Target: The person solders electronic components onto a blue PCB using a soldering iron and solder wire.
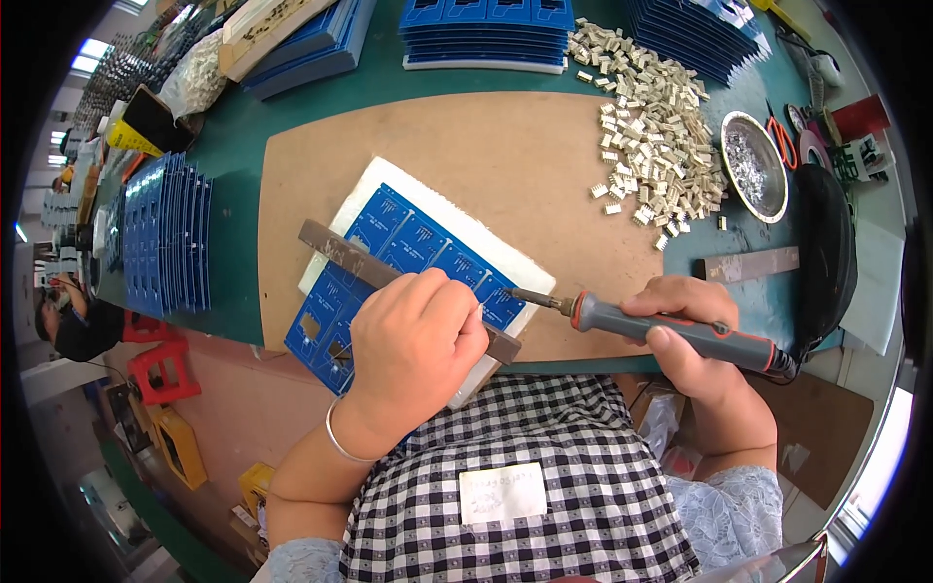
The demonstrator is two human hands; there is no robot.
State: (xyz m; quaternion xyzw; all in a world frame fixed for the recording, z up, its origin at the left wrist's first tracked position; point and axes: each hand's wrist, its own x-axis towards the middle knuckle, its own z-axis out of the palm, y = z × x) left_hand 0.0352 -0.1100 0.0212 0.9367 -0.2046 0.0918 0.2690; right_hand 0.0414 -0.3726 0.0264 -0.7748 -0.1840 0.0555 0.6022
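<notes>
A blue circuit board panel [408, 243] lies on a white foam pad [437, 209] on a brown board [505, 146]. A dark metal bar [340, 255] lies across the panel. My left hand [413, 345] presses down on the bar and panel near the front edge, fingers curled; whether it pinches anything thin is hidden. My right hand [690, 325] grips a grey soldering iron [671, 330] with orange rings. Its tip [520, 294] touches the panel's right edge, just right of my left fingers.
A heap of small beige connectors [651, 126] lies at the back right beside a round metal dish [753, 165]. Stacks of blue panels stand at the left [165, 233] and along the back [486, 34]. A second metal bar [748, 262] lies right. Red scissors [780, 136] rest beyond.
</notes>
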